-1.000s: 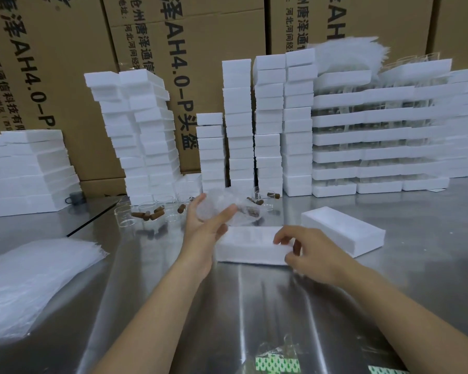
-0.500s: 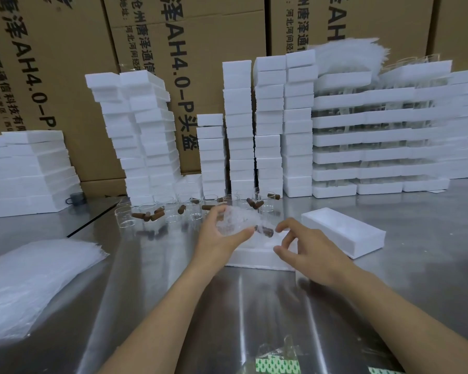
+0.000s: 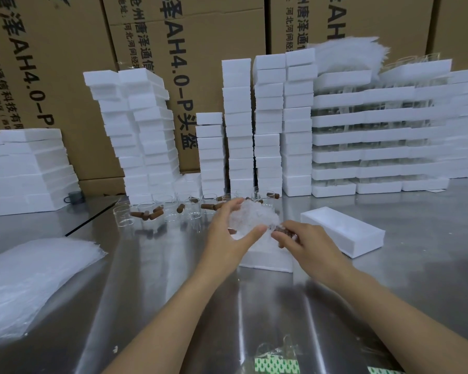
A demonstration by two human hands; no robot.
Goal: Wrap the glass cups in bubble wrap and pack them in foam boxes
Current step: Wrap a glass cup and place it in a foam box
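wrapped cup (image 3: 254, 218) — between left hand (image 3: 224, 238) fingers | right hand (image 3: 308, 247) pinches end

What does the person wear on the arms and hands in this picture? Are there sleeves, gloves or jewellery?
The head view shows nothing worn. The left hand and the right hand have no gloves, and no ring is visible. The left forearm and the right forearm are bare down to the picture's lower edge: no sleeve, watch or bracelet appears.
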